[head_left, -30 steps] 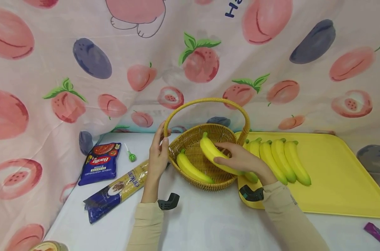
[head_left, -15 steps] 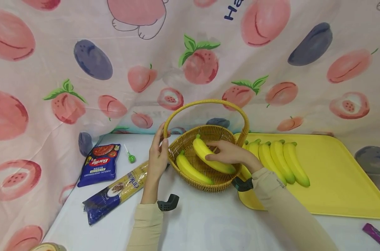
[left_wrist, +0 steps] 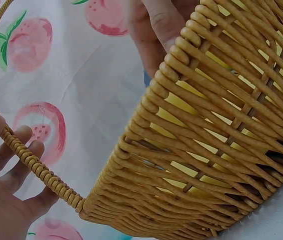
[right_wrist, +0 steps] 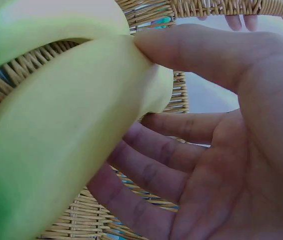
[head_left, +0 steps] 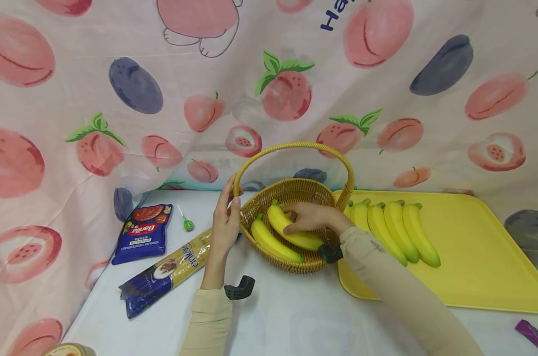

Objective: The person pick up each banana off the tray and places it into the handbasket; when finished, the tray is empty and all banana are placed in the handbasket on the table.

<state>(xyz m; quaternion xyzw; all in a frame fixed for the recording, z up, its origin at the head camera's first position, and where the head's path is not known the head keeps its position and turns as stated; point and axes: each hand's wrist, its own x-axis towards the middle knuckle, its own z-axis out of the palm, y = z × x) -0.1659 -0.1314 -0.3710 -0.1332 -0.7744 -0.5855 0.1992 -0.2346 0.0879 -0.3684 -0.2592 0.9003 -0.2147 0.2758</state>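
Note:
A wicker basket (head_left: 301,267) with a tall arched handle (head_left: 295,145) stands at the middle of the table. My left hand (head_left: 226,225) holds the handle's left base, thumb on one side and fingers (left_wrist: 16,175) behind it in the left wrist view. Inside the basket, my right hand (head_left: 313,217) grips a yellow banana (head_left: 291,233) between thumb and fingers. This banana (right_wrist: 66,130) has a green tip and lies alongside another banana (head_left: 270,243), close over the basket's bottom. The stem end of the second banana points away from me.
Right of the basket, a yellow tray (head_left: 482,247) bears a row of several bananas (head_left: 397,230). To the left lie a blue Barilla pouch (head_left: 143,233), a green lollipop (head_left: 187,225) and a pasta packet (head_left: 166,272). A purple wrapper (head_left: 535,336) and a jar (head_left: 68,350) sit nearer me.
My right hand has carried the banana left and lower into the basket, beside the other one. My left hand has stayed on the handle.

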